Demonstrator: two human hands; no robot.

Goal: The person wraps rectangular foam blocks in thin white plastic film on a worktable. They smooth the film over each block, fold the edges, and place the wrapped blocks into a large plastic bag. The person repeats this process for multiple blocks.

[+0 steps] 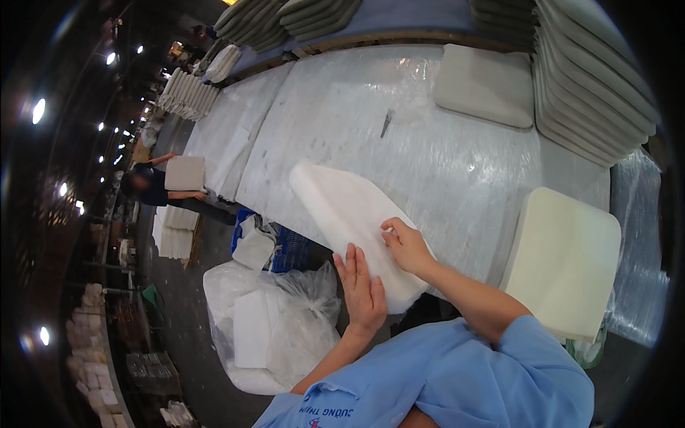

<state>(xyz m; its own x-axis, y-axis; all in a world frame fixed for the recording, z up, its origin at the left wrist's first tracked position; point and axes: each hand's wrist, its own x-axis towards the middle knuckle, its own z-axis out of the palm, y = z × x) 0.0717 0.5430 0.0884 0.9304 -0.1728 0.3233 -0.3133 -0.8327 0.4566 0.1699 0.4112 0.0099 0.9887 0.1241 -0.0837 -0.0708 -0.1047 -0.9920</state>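
Observation:
A white, fluffy-looking seat pad (342, 203) lies at a slant over the near edge of the table, its near corner close to my body. My left hand (362, 294) rests along the pad's left side near that corner, fingers stretched out and holding nothing. On top of the pad, my right hand (408, 246) has its fingers curled in toward the thumb. Whether a bit of the white covering is pinched there is too small to tell. Farther off on the table lies a small dark tool, apparently thread snips (387, 123).
Plastic film covers the table (321, 107). A grey cushion (485, 85) lies beside a tall cushion stack (592, 85). A cream foam pad (567, 264) is at right. A blue crate (291, 250) and clear plastic bag (271, 328) stand left. Another person (150, 184) holds a beige cushion.

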